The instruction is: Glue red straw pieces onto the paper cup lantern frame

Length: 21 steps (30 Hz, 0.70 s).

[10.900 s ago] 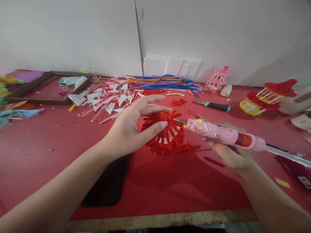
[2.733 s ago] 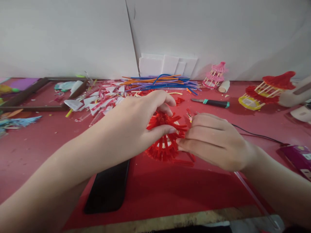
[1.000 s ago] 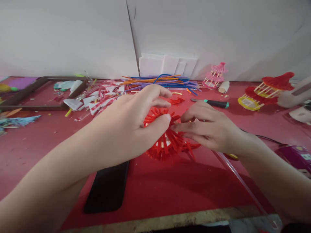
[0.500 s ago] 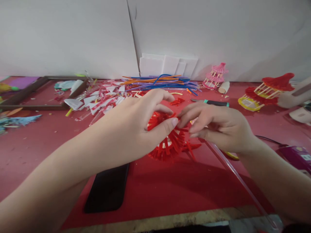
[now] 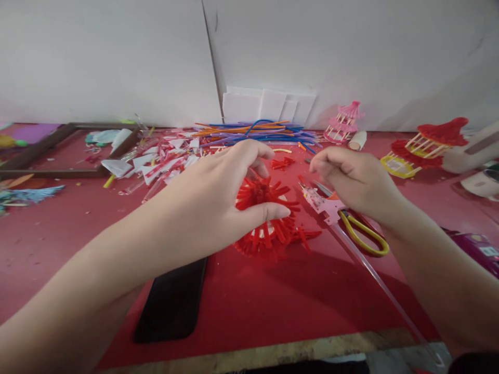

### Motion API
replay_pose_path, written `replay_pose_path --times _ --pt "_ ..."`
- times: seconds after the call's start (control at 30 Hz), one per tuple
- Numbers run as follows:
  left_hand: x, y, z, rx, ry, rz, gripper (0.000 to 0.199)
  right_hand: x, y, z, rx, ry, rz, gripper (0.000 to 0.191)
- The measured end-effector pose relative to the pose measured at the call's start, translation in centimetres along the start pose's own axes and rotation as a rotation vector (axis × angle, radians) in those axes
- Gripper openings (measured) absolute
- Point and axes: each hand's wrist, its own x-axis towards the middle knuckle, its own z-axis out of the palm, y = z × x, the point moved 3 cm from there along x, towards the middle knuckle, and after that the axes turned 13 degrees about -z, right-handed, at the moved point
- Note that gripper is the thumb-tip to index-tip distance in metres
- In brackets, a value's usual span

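My left hand (image 5: 230, 202) arches over a red fringed pipe-cleaner piece (image 5: 275, 231), with thumb and fingers apart around its top. My right hand (image 5: 353, 174) is to the right of it, with fingers curled together; what they hold, if anything, is hidden. That hand covers most of a utility knife lying behind it. Just below the right hand lie a pink glue gun (image 5: 329, 208) with a long clear glue stick (image 5: 374, 280), and scissors with yellow handles (image 5: 366, 241). Loose red cut bits (image 5: 283, 163) lie behind the red piece.
A black phone (image 5: 171, 301) lies near the front edge. Behind are blue, orange and purple pipe cleaners (image 5: 257, 132) and a heap of plastic scraps (image 5: 156, 161). A pink tiered model (image 5: 345, 122) and a red-yellow one (image 5: 429, 143) stand right. A brown frame (image 5: 70, 171) lies left.
My right hand has moved off the red piece, up and to the right, uncovering the glue gun and scissors. My left hand stays nearly in place, its thumb stretched further out.
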Motion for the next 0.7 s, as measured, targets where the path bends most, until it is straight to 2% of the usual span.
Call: replay_pose_path --times 0.1,0.2,0.23,0.3,0.4,0.5,0.57,0.6,0.7 --pt "0.1 0.0 0.1 0.001 -0.001 0.006 0.058 0.0 2.1 -0.4 -0.295 0.106 0.085 0.034" --pt "0.3 0.0 0.1 0.008 0.003 0.016 0.055 -0.4 4.5 -0.4 -0.447 0.116 0.159 0.047" --pt "0.3 0.0 0.1 0.011 0.007 0.020 0.054 -0.5 5.2 -0.2 -0.459 0.098 0.146 0.043" --pt "0.4 0.0 0.0 0.012 0.011 0.027 0.054 -0.7 6.3 0.1 -0.447 0.071 0.039 0.015" --pt "0.5 -0.1 0.0 0.003 0.005 0.039 0.053 -1.0 6.8 0.4 -0.453 0.078 -0.079 0.016" --pt "0.6 -0.2 -0.1 -0.012 -0.001 0.054 0.049 -0.7 5.2 0.6 -0.365 -0.005 -0.154 0.028" --pt "0.6 -0.3 -0.1 -0.019 -0.009 0.067 0.044 -0.3 3.0 1.0 -0.186 -0.153 -0.245 0.020" --pt "0.6 -0.3 -0.2 -0.022 -0.015 0.073 0.043 -0.2 1.7 1.0 -0.090 -0.177 -0.285 0.017" --pt "0.7 -0.5 -0.5 -0.041 -0.022 0.087 0.044 0.0 -1.9 1.2 0.049 -0.096 -0.447 0.012"
